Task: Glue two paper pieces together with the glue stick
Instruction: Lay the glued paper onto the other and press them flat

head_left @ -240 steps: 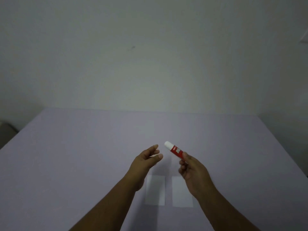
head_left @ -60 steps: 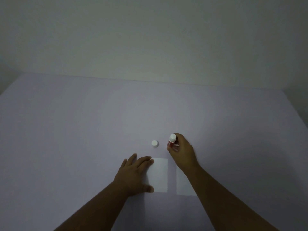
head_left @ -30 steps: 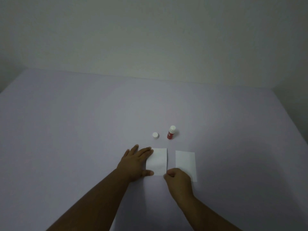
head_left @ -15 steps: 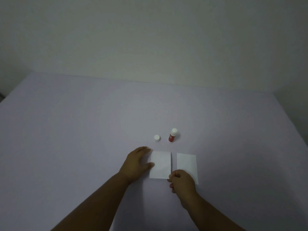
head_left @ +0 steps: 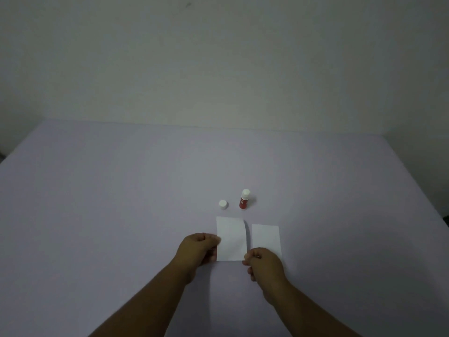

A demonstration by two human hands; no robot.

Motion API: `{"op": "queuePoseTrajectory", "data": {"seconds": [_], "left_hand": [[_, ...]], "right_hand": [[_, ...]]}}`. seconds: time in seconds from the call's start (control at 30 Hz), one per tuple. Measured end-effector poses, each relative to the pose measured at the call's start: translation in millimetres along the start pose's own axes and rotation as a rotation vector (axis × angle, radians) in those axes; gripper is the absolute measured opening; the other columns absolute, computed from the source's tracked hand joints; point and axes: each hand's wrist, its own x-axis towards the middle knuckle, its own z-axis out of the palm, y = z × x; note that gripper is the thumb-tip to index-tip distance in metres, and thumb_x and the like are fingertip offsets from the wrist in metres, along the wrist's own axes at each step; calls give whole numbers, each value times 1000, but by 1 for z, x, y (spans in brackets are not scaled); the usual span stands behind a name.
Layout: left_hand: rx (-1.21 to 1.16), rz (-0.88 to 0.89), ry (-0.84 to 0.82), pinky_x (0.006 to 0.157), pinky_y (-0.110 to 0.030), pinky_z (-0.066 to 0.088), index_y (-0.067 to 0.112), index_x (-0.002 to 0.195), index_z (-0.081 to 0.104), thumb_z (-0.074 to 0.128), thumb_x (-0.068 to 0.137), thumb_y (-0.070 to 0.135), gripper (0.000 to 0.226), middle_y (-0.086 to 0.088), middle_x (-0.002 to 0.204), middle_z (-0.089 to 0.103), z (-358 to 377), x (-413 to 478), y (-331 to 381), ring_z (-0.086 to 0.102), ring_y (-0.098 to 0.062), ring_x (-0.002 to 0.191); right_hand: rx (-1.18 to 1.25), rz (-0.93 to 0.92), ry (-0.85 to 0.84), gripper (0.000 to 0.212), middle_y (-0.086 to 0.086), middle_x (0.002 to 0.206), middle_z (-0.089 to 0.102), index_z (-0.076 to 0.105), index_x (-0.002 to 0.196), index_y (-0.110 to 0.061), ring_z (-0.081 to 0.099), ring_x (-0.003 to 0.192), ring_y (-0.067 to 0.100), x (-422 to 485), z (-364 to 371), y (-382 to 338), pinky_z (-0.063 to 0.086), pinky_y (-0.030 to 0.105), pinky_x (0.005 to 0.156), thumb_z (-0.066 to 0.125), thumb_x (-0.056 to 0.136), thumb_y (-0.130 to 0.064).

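Two white paper pieces lie side by side on the lilac table [head_left: 121,203]. The left paper [head_left: 231,238] is lifted off the surface and curves slightly. My left hand [head_left: 198,249] pinches its left edge and my right hand [head_left: 263,263] pinches its near right corner. The right paper [head_left: 266,237] lies flat, its near edge partly hidden by my right hand. Behind the papers the red glue stick [head_left: 244,199] stands upright with its white tip bare. Its white cap [head_left: 223,204] sits apart to its left.
The table ends at a plain pale wall [head_left: 218,69] at the back. Its right edge runs diagonally at the far right, and its left corner shows at the far left.
My right hand set the uncapped glue stick upright and came back to the left paper. Both hands now pinch that paper and have lifted it; my left hand earlier lay flat beside it.
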Motion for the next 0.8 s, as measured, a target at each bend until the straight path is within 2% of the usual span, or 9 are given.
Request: {"op": "queuePoseTrajectory", "data": {"seconds": [0.1, 0.2, 0.3, 0.37, 0.43, 0.53, 0.63, 0.8], "left_hand": [[69, 54, 28, 60, -26, 56, 4, 84, 72, 67, 85, 14, 12, -15, 80, 73, 6, -4, 2, 68, -24, 70], [151, 122, 55, 61, -25, 56, 5, 80, 72, 67, 84, 13, 10, -13, 79, 73, 17, -9, 3, 68, -23, 71], [207, 186, 51, 57, -21, 54, 8, 76, 73, 68, 83, 14, 10, -8, 72, 72, 32, -17, 4, 67, -18, 64], [217, 215, 23, 55, -17, 52, 9, 78, 74, 67, 83, 15, 11, -7, 69, 72, 42, -23, 6, 66, -15, 60], [216, 242, 11, 56, -18, 53, 9, 80, 75, 66, 84, 13, 11, -8, 70, 72, 49, -26, 7, 67, -16, 61], [187, 252, 18, 65, -24, 59, 8, 86, 74, 62, 87, 13, 13, -9, 79, 74, 58, -30, 8, 70, -22, 73], [137, 258, 8, 69, -27, 60, 11, 86, 74, 56, 92, 19, 21, -7, 80, 74, 66, -36, 6, 71, -23, 78], [147, 265, -20, 60, -18, 55, 21, 73, 73, 47, 96, 33, 36, -2, 77, 74, 79, -43, 3, 69, -16, 74]], "right_hand": [[-89, -55, 67, 18, 13, 76, 63, 64, 75, -7, 53, 62, 21, -2, -6, 2, 45, 30, 58, 49, 84, -3], [-294, -295, 243, 16, 5, 90, 65, 67, 94, -11, 58, 84, 20, -7, -12, -1, 46, 28, 77, 55, 84, -9], [-272, -450, 192, 13, -11, 85, 63, 70, 92, -18, 57, 78, 5, -17, -10, -9, 46, 16, 76, 61, 84, -14], [-291, -465, 148, 16, -15, 86, 62, 71, 96, -20, 56, 78, 2, -18, -8, -10, 40, 7, 71, 60, 86, -17], [-272, -459, 150, 18, -15, 87, 63, 72, 98, -22, 58, 81, 4, -19, -9, -9, 39, 6, 70, 58, 87, -19], [-205, -430, 148, 19, -14, 88, 65, 72, 99, -21, 61, 86, 6, -20, -16, -8, 46, 16, 79, 58, 87, -19], [-124, -395, 146, 16, -12, 87, 69, 73, 96, -22, 63, 84, 6, -21, -21, -7, 50, 21, 80, 61, 86, -22], [-83, -332, 191, 13, -5, 89, 73, 73, 91, -20, 65, 85, 11, -17, -30, -1, 55, 32, 82, 64, 84, -26]]}}
